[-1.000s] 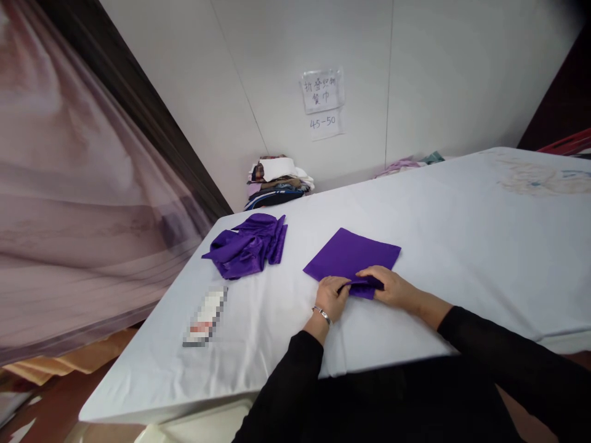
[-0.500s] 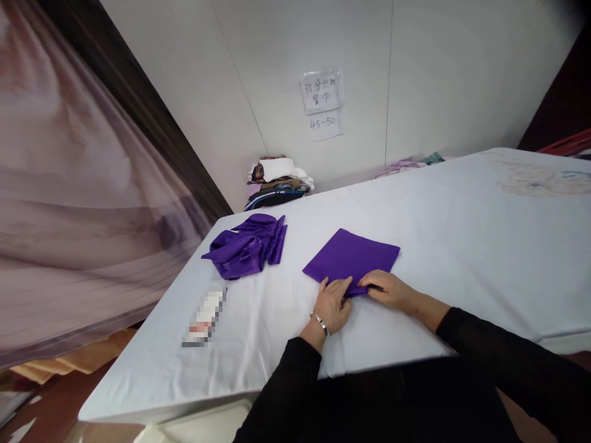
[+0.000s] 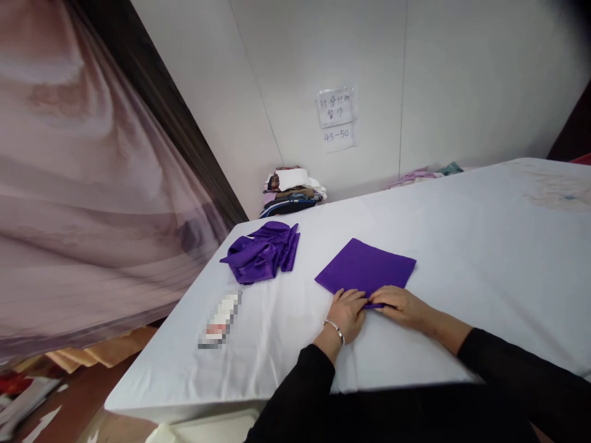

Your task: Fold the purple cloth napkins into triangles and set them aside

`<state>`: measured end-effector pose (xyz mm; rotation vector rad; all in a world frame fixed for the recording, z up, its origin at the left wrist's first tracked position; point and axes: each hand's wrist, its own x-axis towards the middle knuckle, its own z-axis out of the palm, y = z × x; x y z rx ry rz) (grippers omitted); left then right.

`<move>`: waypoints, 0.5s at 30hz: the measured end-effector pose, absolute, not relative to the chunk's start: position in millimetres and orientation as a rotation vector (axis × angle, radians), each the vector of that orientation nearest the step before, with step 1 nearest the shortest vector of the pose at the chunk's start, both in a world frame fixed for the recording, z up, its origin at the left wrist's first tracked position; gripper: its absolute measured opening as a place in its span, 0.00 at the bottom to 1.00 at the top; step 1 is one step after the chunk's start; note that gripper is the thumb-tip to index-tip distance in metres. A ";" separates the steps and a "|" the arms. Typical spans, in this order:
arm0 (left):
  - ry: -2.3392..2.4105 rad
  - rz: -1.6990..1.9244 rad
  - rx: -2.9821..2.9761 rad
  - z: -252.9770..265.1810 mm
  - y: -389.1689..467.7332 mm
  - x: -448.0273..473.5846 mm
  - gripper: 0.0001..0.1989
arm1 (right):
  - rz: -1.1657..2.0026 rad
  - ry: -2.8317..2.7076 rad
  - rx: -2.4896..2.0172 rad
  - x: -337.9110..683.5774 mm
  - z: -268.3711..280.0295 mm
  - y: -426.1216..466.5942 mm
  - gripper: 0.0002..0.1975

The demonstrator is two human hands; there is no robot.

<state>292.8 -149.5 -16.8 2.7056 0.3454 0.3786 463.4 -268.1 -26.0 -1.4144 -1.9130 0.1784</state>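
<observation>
A purple napkin [image 3: 367, 266] lies folded on the white-covered table, its far corner pointing at the wall and its near edge turned up into a narrow roll. My left hand [image 3: 348, 312], with a bracelet at the wrist, grips that near edge, fingers curled and close together. Right beside it, my right hand [image 3: 399, 306] pinches the same rolled edge between thumb and fingers. The hands almost meet, and they cover part of the roll. To the left, a crumpled heap of purple cloth [image 3: 261, 253] rests apart from the napkin.
A pixelated phone-like object [image 3: 220, 320] lies near the table's left side. Behind the table [image 3: 462, 246] stands a stack of folded clothes [image 3: 293, 192], with more cloth [image 3: 415, 176] farther right. Handwritten paper signs [image 3: 337, 117] hang on the wall. A curtain [image 3: 115, 203] drapes at left.
My left hand has drawn nearer to my right, its fingers now curled over the edge. The napkin's near edge looks rolled tighter. The whole view has shifted slightly.
</observation>
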 end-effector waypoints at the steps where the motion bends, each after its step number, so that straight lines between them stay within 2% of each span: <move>1: 0.357 0.367 2.712 -17.1 -146.4 291.3 0.20 | 0.182 -1.926 -1.413 462.9 -25.4 -268.6 0.11; 15: 0.522 0.361 2.811 -21.1 -94.9 283.8 0.22 | 0.431 -1.813 -1.490 449.1 -9.7 -276.8 0.12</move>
